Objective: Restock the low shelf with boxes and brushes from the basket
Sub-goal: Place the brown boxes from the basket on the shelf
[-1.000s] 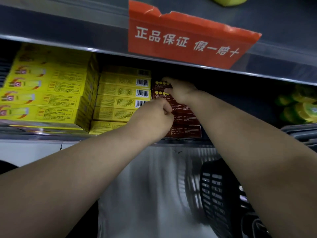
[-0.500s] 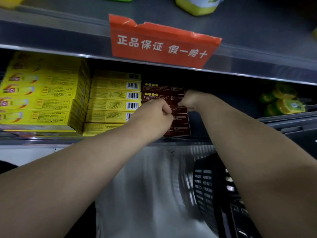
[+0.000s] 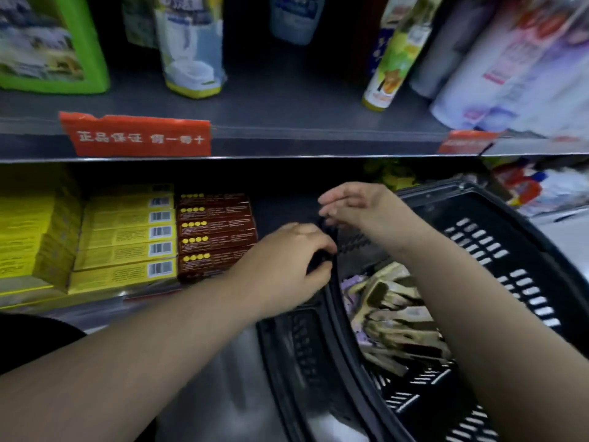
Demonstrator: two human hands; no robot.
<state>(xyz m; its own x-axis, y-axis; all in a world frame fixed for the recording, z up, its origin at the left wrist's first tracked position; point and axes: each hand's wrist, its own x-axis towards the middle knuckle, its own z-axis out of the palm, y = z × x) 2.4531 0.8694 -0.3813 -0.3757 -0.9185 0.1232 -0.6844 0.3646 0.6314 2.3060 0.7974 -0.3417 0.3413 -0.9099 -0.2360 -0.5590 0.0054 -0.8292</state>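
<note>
A stack of brown boxes (image 3: 216,237) stands on the low shelf (image 3: 95,309), beside stacks of yellow boxes (image 3: 124,244). To the right is a black plastic basket (image 3: 497,250) with several packaged brushes (image 3: 392,314) lying in its bottom. My left hand (image 3: 296,263) curls its fingers round the basket's near rim. Just above the basket's far end, in front of the shelf, hovers my right hand (image 3: 357,208), its fingers loosely spread and holding nothing.
More yellow boxes (image 3: 28,237) fill the shelf's left end. The upper shelf carries a red label (image 3: 137,135), a green box (image 3: 51,43), a pouch (image 3: 191,49), a spray can (image 3: 392,55) and bottles (image 3: 516,59). A dark gap lies right of the brown boxes.
Both hands have left the brown boxes and moved right to the basket. The left hand now grips its rim, the right has opened. The view has tilted up and right.
</note>
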